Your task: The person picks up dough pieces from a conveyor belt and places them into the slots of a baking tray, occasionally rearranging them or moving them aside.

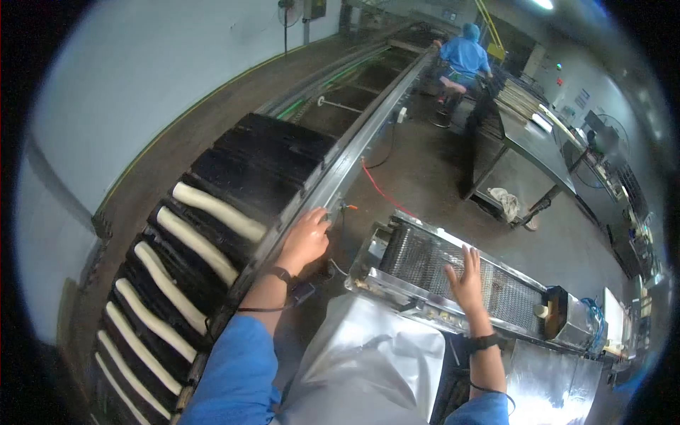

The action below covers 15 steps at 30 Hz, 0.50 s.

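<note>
My left hand [306, 239] is at the metal rail [347, 161] of a long conveyor, its fingers curled by the rail's edge. What lies in those fingers, if anything, is hidden. Over a small conveyor with a metal mesh belt [421, 256], my right hand [467, 282] is open, fingers stretched out and holding nothing. Several long, pale ropes that look like dough [198, 244] lie one by one on dark trays of the long conveyor, left of my left arm. Farther along, a dark tray [265, 152] carries no rope.
A co-worker in blue [464, 60] sits beside the long conveyor at the far end. A metal table [531, 145] with stacked boards stands at right. A red hose [382, 188] runs across the floor to the small conveyor. A metal box [570, 326] sits at the mesh belt's right end.
</note>
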Tool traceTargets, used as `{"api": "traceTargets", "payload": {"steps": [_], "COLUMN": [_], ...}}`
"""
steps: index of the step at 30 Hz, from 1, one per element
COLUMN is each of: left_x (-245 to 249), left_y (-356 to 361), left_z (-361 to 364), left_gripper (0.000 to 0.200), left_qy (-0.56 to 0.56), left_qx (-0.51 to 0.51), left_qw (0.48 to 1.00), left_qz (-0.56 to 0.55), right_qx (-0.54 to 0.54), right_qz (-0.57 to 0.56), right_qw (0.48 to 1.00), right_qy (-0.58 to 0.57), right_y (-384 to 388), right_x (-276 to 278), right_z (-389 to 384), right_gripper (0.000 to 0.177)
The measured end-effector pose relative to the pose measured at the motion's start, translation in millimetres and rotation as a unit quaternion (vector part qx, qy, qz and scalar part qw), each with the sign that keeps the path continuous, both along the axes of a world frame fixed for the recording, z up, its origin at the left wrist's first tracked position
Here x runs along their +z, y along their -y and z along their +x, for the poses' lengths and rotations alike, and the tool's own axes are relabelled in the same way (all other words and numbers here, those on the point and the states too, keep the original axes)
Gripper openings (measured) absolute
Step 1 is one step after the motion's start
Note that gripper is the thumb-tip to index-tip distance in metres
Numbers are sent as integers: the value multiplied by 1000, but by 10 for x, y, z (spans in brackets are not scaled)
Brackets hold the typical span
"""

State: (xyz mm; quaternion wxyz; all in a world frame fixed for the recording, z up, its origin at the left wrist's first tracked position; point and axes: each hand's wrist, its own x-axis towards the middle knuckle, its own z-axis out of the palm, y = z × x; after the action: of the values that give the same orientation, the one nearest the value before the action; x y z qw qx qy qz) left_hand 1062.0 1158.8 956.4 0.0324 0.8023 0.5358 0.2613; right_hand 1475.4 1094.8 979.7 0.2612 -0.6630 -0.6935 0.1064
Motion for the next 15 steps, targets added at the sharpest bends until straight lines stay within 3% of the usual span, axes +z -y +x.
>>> {"api": "traceTargets", "payload": {"steps": [1,2,4,5,9,11,15], "left_x": [9,19,29,32,16,123,562], "left_y": [4,3,35,54,154,293,536], "left_z": [10,14,14,17,2,-9,-429], "left_gripper": [30,30,31,31,31,35,41], "left_qy": [-1,-3,-4,-13,-37,108,168], "left_qx": [0,-7,-4,2,11,68,148], "left_qw": [1000,1000,1000,1000,999,983,975], "left_qz": [0,5,-3,-9,-30,-131,-3], "right_qx": [-40,-49,-172,-222,-242,-271,-320], "right_qz": [52,56,-79,-42,-26,-40,-48], "right_qw": [995,994,962,958,955,947,929], "right_qy": [77,76,194,176,168,170,178], "right_y": [92,239,462,522,556,545,567], "right_x": [-361,-524,-711,-613,-588,-614,-663], "right_z": [179,274,389,316,411,545,828], "right_gripper": [63,63,57,55,58,58,60]}}
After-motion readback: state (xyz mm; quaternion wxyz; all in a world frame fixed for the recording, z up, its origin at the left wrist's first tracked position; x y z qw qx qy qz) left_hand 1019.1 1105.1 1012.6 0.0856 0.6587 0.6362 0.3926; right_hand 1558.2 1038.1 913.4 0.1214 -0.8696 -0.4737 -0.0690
